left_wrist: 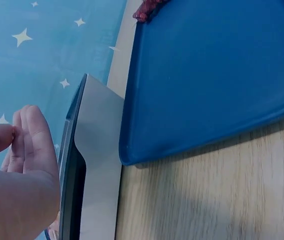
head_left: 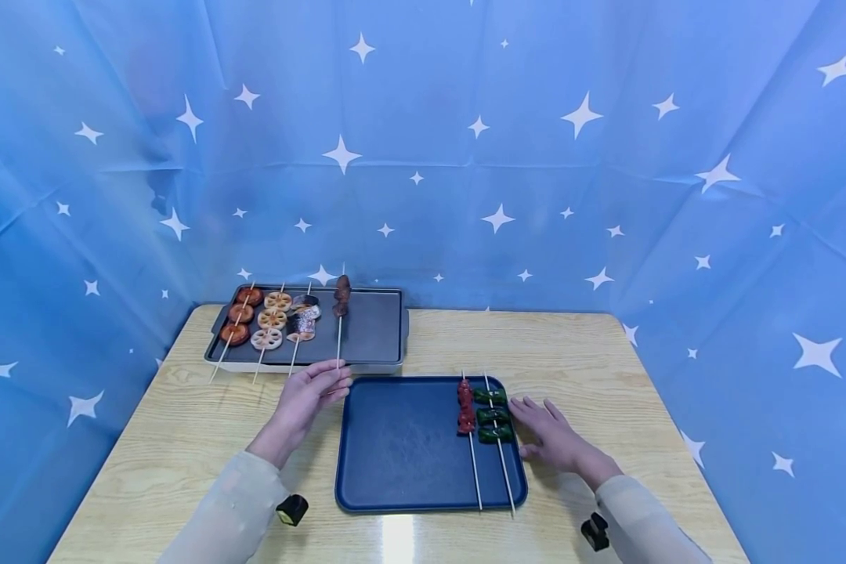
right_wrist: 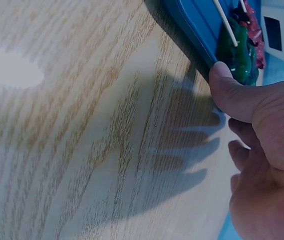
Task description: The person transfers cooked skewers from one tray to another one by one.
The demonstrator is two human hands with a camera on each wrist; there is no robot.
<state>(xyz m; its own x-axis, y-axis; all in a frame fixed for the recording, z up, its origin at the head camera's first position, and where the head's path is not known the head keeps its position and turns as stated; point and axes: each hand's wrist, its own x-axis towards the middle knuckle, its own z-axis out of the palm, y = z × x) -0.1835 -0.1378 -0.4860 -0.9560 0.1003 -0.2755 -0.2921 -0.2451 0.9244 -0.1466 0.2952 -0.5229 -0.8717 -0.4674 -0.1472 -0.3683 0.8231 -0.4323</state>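
Observation:
My left hand point(head_left: 301, 406) pinches the bare lower end of a skewer of brown meat chunks point(head_left: 341, 296) between thumb and fingers. The skewer points away from me over the dark griddle point(head_left: 381, 325); whether the meat touches the surface, I cannot tell. On the griddle's left lie skewers of round orange-brown slices point(head_left: 240, 313), lotus root slices point(head_left: 271, 319) and fish pieces point(head_left: 301, 321). At the blue tray's point(head_left: 402, 450) right edge is my right hand point(head_left: 560, 440), fingers extended, thumb point(right_wrist: 223, 72) at the rim. Beside it lie a green pepper skewer point(head_left: 493, 417) and a red meat skewer point(head_left: 466, 407).
Both the griddle and the tray stand on a light wood table point(head_left: 550, 345), the griddle at the back left. A blue star-patterned curtain point(head_left: 423, 196) encloses the table's back and sides. Small dark objects, one a black-and-green piece point(head_left: 292, 510), appear near both sleeves.

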